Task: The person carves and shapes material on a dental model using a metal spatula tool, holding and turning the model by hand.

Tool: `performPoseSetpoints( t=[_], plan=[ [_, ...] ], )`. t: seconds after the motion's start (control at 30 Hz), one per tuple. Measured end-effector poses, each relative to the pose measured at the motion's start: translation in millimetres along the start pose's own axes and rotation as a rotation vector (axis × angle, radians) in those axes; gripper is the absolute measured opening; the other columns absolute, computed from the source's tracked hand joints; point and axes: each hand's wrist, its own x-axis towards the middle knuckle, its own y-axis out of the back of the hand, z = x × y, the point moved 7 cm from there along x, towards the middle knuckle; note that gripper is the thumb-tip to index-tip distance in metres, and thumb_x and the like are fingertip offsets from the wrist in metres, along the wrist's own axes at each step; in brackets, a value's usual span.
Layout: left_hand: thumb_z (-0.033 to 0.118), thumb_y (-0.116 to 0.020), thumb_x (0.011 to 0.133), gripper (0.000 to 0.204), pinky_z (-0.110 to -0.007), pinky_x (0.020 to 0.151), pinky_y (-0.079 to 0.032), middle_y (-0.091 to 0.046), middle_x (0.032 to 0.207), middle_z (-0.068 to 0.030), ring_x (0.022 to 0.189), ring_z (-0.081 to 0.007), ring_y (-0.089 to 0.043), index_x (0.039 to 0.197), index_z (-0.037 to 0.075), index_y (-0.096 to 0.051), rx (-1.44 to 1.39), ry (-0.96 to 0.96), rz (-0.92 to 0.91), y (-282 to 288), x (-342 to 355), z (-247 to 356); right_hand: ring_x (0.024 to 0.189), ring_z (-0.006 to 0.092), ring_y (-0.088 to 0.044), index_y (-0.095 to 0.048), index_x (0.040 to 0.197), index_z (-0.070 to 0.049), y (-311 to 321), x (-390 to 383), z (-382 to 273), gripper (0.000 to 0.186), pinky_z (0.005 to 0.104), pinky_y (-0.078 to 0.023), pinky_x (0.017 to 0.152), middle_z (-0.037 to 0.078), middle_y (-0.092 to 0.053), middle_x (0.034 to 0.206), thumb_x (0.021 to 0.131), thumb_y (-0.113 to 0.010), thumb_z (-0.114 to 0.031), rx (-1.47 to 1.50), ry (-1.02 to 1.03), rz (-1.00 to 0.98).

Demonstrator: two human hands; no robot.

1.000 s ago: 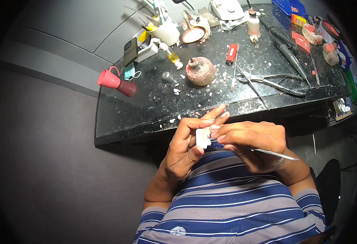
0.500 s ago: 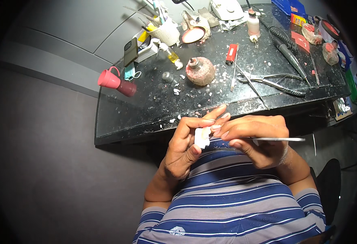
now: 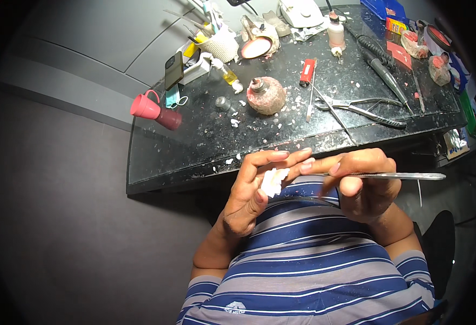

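Note:
A small, rough-edged white plaster-like piece [image 3: 272,183] sits in my left hand [image 3: 242,197], between the thumb and the curved fingers. Its exact kind is too small to tell. My right hand [image 3: 369,187] grips a slim metal hand tool [image 3: 411,176], whose flat end sticks out to the right. The tool's other end points toward the white piece, partly hidden by my fingers, apart from it as far as I can see. My right fingertips come close to the left ones. Both hands are in front of the table's near edge, over my striped shirt.
On the black table [image 3: 194,146], strewn with white crumbs, lie pliers [image 3: 357,105], a metal rod [image 3: 333,111], a red lighter [image 3: 307,73] and a corded handpiece [image 3: 387,81]. A crusted round burner [image 3: 266,96] stands mid-table; a pink cup [image 3: 146,106] lies left.
My right hand has drawn back to the right and turned, and the metal tool shifts with it, showing more length. The white piece is tilted differently in my left hand.

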Motion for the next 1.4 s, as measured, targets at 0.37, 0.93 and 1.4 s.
performPoseSetpoints(
  t=[0.37,0.93,1.4],
  plan=[
    [0.036,-0.058,0.101,0.066,-0.049,0.115,-0.034,-0.045,0.143,-0.0274,0.136,-0.0361,-0.047,0.144,-0.006,-0.03,0.306,-0.22,0.034,16,-1,-2,0.096,0.0252,-0.075,-0.065,0.119,0.0,-11,22,-19,0.026,0.0608,-0.028,0.116,0.014,-0.075,0.104,0.104,-0.053,-0.017,-0.072,0.126,-0.016],
    [-0.003,-0.065,0.093,0.055,-0.033,0.096,-0.052,-0.061,0.122,-0.0264,0.107,-0.0266,-0.066,0.138,-0.008,-0.032,0.858,-0.496,0.308,10,-6,9,0.109,0.0304,-0.07,-0.067,0.12,0.001,-32,19,0,0.033,0.0502,-0.05,0.102,0.016,-0.072,0.114,0.089,-0.071,-0.007,-0.415,0.203,-0.138],
    [-0.003,-0.062,0.095,0.038,-0.041,0.102,-0.051,-0.06,0.126,-0.0324,0.12,-0.0371,-0.062,0.128,-0.012,-0.046,1.012,-0.491,0.257,1,-9,19,0.098,0.0298,-0.074,-0.07,0.108,0.0,-26,19,-8,0.024,0.0374,-0.059,0.085,0.016,-0.074,0.102,0.085,-0.074,-0.002,-0.269,0.255,-0.078]
  ],
)
